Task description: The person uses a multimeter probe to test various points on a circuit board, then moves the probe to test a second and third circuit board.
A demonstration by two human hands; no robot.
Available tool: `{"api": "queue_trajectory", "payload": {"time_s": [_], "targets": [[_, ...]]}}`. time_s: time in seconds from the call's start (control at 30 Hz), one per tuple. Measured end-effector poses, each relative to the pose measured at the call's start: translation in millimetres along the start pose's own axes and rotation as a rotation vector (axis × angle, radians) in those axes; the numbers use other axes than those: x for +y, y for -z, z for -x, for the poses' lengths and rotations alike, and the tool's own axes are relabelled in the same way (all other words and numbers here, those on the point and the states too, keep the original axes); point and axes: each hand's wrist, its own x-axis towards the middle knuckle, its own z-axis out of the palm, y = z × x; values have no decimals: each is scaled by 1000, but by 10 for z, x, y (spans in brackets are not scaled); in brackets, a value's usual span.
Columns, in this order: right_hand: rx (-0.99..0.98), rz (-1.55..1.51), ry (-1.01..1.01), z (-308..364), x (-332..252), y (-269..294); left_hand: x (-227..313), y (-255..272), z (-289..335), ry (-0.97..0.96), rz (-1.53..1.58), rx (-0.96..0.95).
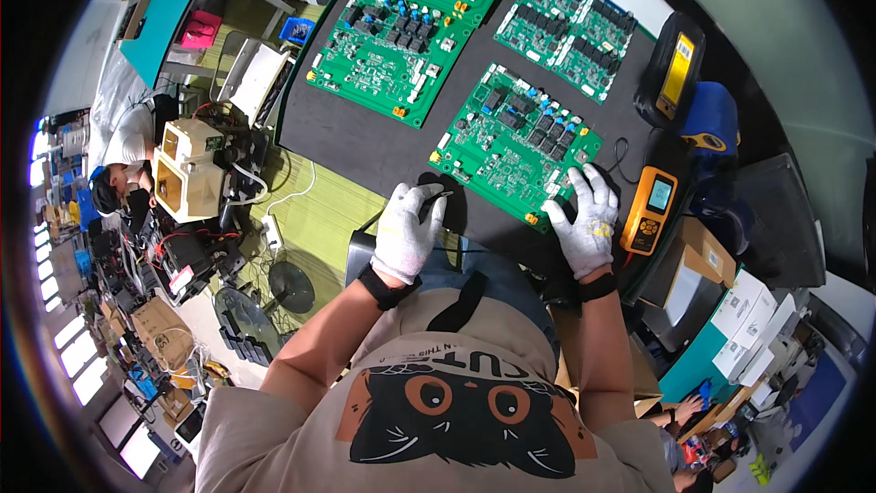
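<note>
A green circuit board (511, 151) with black relays and blue parts lies on the dark mat in front of me. My right hand (587, 224), in a white glove, rests at its right corner, thumb and fingers spread and touching the board's edge. Left of the board, near the table's front edge, is my gloved left hand (407, 226). Its thumb and forefinger are closed on a thin dark thing (444, 194), too small to name. The left hand is apart from the board.
Similar green boards (388, 50) lie at the far left, and a panel of smaller boards (566, 32) farther back. An orange handheld meter (648, 210) is beside my right hand, with a black-and-yellow case (673, 68) beyond. Another person (128, 160) is at the left.
</note>
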Motion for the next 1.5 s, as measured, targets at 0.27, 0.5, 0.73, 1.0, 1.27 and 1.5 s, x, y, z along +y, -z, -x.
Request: {"api": "queue_trajectory", "payload": {"time_s": [0.27,0.5,0.73,1.0,1.27,1.5], "targets": [[-26,-15,-4,-27,33,-4,33,-43,-34,28,19,-58],[-34,-2,-12,-42,29,-18,40,-88,-25,109,103,-126],[-26,24,0,-42,28,-16,81,-54,-105,146,89,-147],[-32,38,-13,-45,-42,-14,187,-30,-467,42,11,14],[-4,57,16,-18,-56,-39,183,-92,-675,102,-28,-27],[4,55,33,-12,-31,-41,151,-143,-738,71,-84,-34]]}}
